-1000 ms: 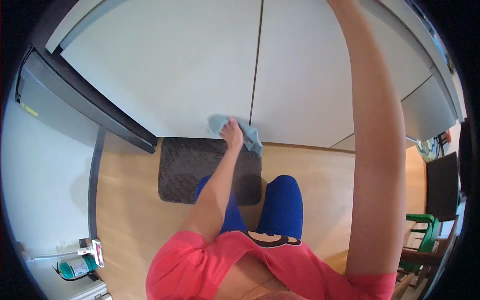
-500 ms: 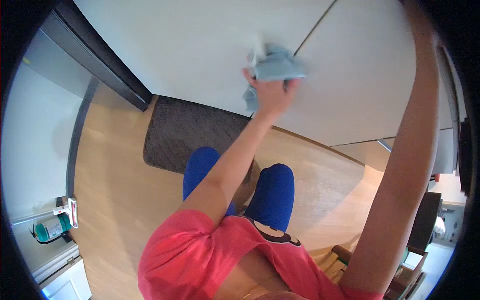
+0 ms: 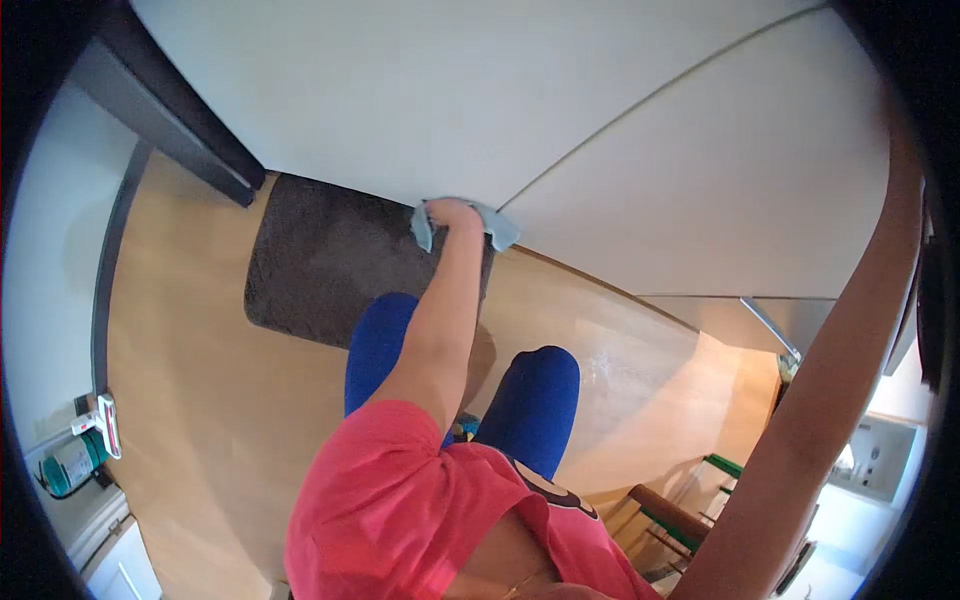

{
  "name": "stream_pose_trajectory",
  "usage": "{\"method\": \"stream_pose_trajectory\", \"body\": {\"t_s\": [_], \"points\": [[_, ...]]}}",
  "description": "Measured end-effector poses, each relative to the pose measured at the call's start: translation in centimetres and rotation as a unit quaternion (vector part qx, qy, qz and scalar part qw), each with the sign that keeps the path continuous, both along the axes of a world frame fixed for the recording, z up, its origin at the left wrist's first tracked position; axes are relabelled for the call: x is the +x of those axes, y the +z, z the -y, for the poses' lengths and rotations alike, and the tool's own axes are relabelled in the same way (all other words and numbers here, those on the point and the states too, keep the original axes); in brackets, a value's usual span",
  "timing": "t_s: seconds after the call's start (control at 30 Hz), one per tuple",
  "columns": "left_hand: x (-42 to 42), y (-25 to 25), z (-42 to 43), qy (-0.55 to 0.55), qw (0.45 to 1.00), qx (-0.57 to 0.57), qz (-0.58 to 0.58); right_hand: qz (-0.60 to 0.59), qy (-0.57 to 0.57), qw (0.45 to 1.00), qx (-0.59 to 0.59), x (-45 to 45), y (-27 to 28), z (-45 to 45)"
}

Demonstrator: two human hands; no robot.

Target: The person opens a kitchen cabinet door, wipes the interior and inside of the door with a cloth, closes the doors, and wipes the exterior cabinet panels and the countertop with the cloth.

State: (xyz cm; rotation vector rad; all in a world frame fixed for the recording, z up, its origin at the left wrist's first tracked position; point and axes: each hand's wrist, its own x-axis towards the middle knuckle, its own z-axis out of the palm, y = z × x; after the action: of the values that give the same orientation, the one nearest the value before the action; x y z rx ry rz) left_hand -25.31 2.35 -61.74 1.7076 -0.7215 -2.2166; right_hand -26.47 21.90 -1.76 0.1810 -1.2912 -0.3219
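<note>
A light blue cloth point(image 3: 500, 230) is bunched under my left hand point(image 3: 453, 212), whose fingers are closed on it. It lies against the bottom edge of a large white panel point(image 3: 400, 90), close to the seam with a second white panel point(image 3: 730, 170). Ends of the cloth stick out on both sides of the hand. My right arm point(image 3: 800, 440) stretches up along the right side beside the second panel. Its hand is lost in the dark border of the view.
A dark grey mat point(image 3: 330, 260) lies on the wood floor point(image 3: 200, 400) before the panel. At lower left are a teal canister point(image 3: 70, 465) and a white-and-red tool head point(image 3: 108, 425). A brown-and-green wooden frame point(image 3: 670, 515) stands at lower right.
My left hand has moved down the white panel with the cloth, from higher on its face to its bottom edge. The view has shifted, and my right hand remains out of sight.
</note>
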Motion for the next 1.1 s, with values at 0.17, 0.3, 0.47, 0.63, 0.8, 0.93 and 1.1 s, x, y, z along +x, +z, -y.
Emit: {"method": "stream_pose_trajectory", "body": {"t_s": [0.17, 0.3, 0.47, 0.63, 0.8, 0.93, 1.1], "points": [[3.1, 17.1, -7.1, 0.054, 0.963, 0.121, -0.233, 0.003, -0.087, 0.996, 0.026, 0.3, -0.5, 0.2], [3.1, 17.6, -7.0, 0.091, 0.912, 0.259, -0.306, -0.007, -0.157, 0.985, 0.069, 0.5, -0.5, 1.6], [-0.3, 1.6, -3.6, 0.19, 0.965, 0.149, -0.105, 0.0, -0.273, 0.958, 0.088, 0.5, -0.2, 1.5], [1.1, 5.0, 4.0, 0.166, 0.941, 0.236, -0.175, 0.124, -0.283, 0.951, 0.0, 3.1, -0.9, 4.5], [2.7, 20.3, 2.1, 0.124, 0.926, 0.198, -0.296, 0.063, -0.239, 0.968, 0.031, 1.6, -0.7, 2.3], [2.7, 24.8, -0.3, 0.035, 0.931, -0.284, -0.227, 0.043, -0.262, 0.964, 0.014, -0.4, 0.1, 0.7], [1.7, 14.6, 1.0, 0.03, 0.799, -0.571, -0.186, 0.089, -0.093, 0.991, 0.045, 2.3, -1.0, 2.8]]}}
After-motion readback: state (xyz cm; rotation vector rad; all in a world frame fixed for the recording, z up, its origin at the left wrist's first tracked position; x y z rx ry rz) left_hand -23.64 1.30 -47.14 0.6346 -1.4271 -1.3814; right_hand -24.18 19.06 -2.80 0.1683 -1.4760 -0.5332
